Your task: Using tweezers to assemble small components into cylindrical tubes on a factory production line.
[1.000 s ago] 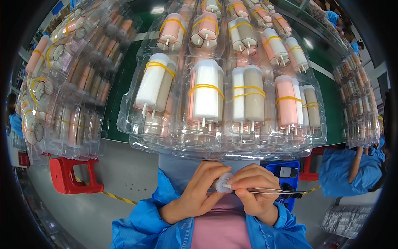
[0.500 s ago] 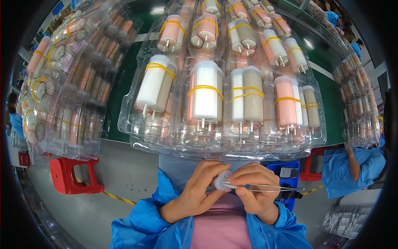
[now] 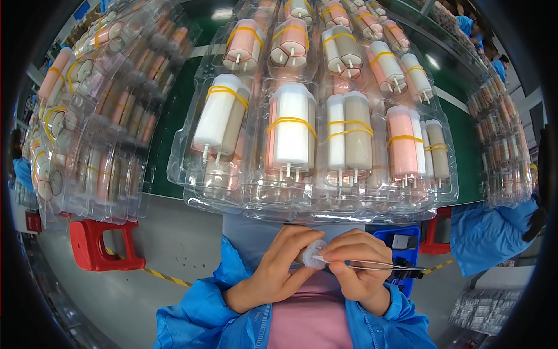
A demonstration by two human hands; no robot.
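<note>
My left hand (image 3: pixel 273 267) is closed around a small cylinder, its translucent whitish round end cap (image 3: pixel 314 254) turned toward my right hand. Most of the cylinder's body is hidden by my fingers. In my right hand (image 3: pixel 361 260) is a pair of thin metal tweezers (image 3: pixel 388 266), pinched between thumb and fingers, with the long part pointing out to the right. A small white stem (image 3: pixel 319 257) stands at the cap, by my right fingertips. Whether the tweezers touch it is hidden. Both hands are in front of my body, below the table edge.
Stacked clear plastic trays (image 3: pixel 279 210) cover the table ahead, holding white, pink and grey cylinders (image 3: pixel 292 125) bundled with yellow rubber bands. More loaded stacks (image 3: pixel 110 128) rise at left and right. A red stool (image 3: pixel 104 244), a blue bin (image 3: pixel 410 235) and a co-worker's blue sleeve (image 3: pixel 488 238) flank me.
The outer end of the tweezers has dipped slightly, and the cap is turned a little. My hands otherwise stay in place. At right, the co-worker has shifted and a bare arm no longer shows.
</note>
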